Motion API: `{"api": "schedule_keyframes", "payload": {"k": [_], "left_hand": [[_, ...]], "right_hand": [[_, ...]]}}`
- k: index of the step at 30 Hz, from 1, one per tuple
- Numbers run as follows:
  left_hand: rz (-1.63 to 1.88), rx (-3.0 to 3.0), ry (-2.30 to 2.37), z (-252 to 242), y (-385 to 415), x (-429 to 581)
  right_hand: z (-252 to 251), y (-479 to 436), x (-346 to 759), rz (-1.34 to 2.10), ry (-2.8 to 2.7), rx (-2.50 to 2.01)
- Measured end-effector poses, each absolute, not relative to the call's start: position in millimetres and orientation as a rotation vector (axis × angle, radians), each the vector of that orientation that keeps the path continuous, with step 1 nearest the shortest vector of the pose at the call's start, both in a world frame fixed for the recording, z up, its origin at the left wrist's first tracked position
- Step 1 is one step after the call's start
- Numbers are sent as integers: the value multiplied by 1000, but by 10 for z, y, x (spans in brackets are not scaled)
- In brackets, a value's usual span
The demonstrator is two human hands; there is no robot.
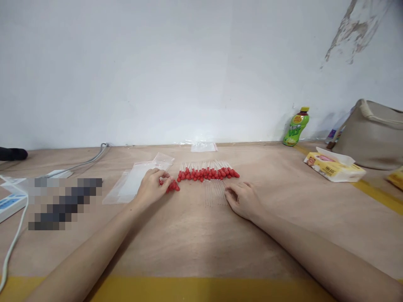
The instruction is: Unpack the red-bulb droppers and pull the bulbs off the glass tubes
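My left hand [153, 185] is closed, thumb and fingers curled together at a small heap of red rubber bulbs [173, 186]; some of that heap is hidden behind the fingers. Beyond it, a row of droppers [208, 171] lies side by side, red bulbs toward me and pale thin tubes pointing to the wall. In front of that row, several clear thin tubes [214, 193] lie parallel on the table. At their right end rests my right hand [244, 198], fingers bent inward; anything between its fingertips is too small to make out.
Clear plastic bags [135, 179] lie left of my left hand, and another small bag [204, 147] is by the wall. Further left are a power strip [12, 205] and cables. To the right stand a green bottle [296, 128], a yellow tissue pack [335, 167] and a beige bag [371, 136].
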State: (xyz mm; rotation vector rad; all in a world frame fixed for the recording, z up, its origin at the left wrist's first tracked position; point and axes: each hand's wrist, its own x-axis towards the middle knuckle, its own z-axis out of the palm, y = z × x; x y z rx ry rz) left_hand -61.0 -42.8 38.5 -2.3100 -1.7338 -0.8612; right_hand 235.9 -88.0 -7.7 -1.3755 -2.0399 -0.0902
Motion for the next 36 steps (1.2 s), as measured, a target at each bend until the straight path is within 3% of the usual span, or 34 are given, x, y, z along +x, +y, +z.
{"api": "schedule_keyframes", "payload": {"k": [16,25,31,36], "left_hand": [[-700,-2182,-1774,373,21,-46],[-861,-2166,-1763,321,-34,-45],[-1221,-2200,-1473,260,-390,-159],[-1286,-2354,-1322,143,-697,-165]], "right_hand": [[-92,-881,2302,-234,-2094,-1407],[-108,-845,2262,-204,-2094,-1405],[-89,-868,2256,-139,-2082,-1388],[-122,-796,2307,37,-1967,-1293]]}}
